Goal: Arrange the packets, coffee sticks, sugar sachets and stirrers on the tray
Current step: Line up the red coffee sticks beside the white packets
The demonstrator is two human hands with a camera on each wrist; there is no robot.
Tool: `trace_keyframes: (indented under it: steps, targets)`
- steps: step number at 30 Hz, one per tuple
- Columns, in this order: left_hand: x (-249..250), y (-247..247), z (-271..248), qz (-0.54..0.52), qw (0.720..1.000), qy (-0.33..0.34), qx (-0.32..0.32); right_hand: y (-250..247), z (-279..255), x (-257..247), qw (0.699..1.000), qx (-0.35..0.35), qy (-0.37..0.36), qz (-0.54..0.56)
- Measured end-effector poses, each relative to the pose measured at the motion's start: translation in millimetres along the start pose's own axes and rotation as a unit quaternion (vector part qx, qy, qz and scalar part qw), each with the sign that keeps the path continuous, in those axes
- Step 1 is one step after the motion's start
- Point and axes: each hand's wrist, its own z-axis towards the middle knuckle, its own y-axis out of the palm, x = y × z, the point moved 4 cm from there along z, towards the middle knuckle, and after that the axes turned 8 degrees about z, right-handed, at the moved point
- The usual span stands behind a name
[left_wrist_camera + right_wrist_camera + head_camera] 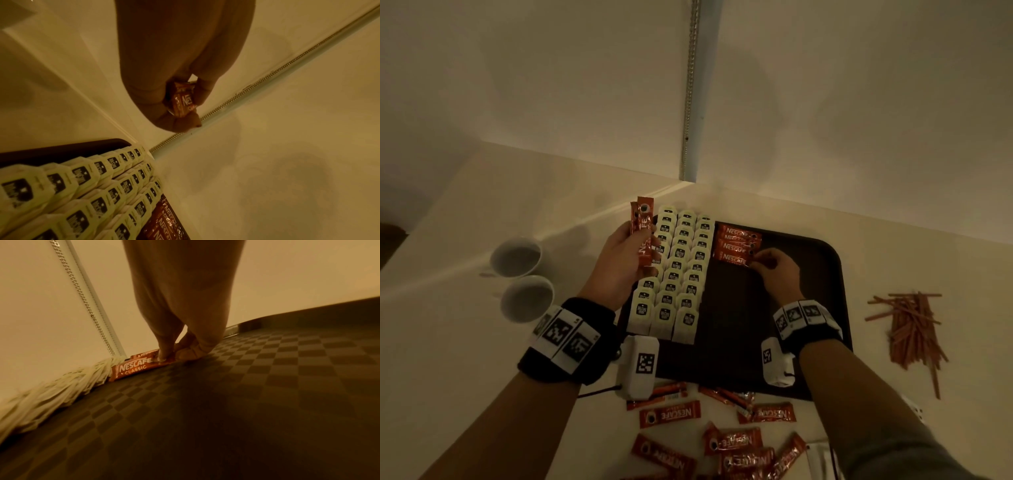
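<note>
We set a coffee stick (734, 259) on the tray (825, 274), below the row of sticks beside the packets (678, 270). The right hand (777, 270) fingers (164, 352) pinch its end. The left hand (619, 260) fingers grip spare sticks (643, 233) above the packets. We judge the sticks light, thin and a little slippery, so the ends are best to hold.

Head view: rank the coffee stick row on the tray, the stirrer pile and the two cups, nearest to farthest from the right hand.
1. Coffee stick row: touching the right hand, on the tray.
2. Stirrer pile: off the tray, to the right.
3. Two cups: far left, beyond the left hand.
</note>
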Motion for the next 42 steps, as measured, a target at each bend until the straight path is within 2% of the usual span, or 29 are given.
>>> trace_keyframes:
  steps: [4, 11, 16, 19, 21, 23, 26, 28, 32, 35, 42]
  targets:
    - [-2, 0, 0, 0.033, 0.999, 0.013, -0.018, 3, 3, -2, 1.0, 0.001, -0.005, -0.022]
    - [-5, 2, 3, 0.016, 1.0, -0.008, -0.026, 4, 6, -2, 0.999, 0.011, -0.016, -0.051]
    - [-9, 5, 3, 0.052, 0.997, 0.01, -0.05, 5, 9, -2, 0.998, 0.012, -0.012, -0.054]
    - [-9, 7, 3, 0.073, 0.996, 0.023, -0.05, 2, 6, -7, 0.999, 0.022, -0.003, -0.044]
    - [-8, 7, 3, 0.088, 0.995, 0.029, -0.041, -2, -3, -27, 0.999, 0.035, -0.036, -0.012]
    - [-5, 8, 4, 0.13, 0.989, 0.051, -0.039, -2, -20, -63, 0.995, -0.005, -0.092, 0.044]
    - [5, 13, 5, 0.19, 0.977, 0.09, -0.036, 8, -52, -115, 0.962, -0.186, -0.134, 0.149]
    - [13, 17, 6, 0.215, 0.97, 0.114, -0.027, 15, -66, -129, 0.938, -0.262, -0.13, 0.186]
    - [25, 15, 3, 0.178, 0.973, 0.143, -0.014, 22, -70, -125, 0.929, -0.248, -0.108, 0.251]
    - [27, 11, 1, 0.171, 0.971, 0.165, -0.016, 24, -73, -122, 0.912, -0.244, -0.082, 0.32]
    - [33, 17, -6, 0.194, 0.961, 0.197, -0.025, 29, -84, -130, 0.911, -0.231, -0.109, 0.323]
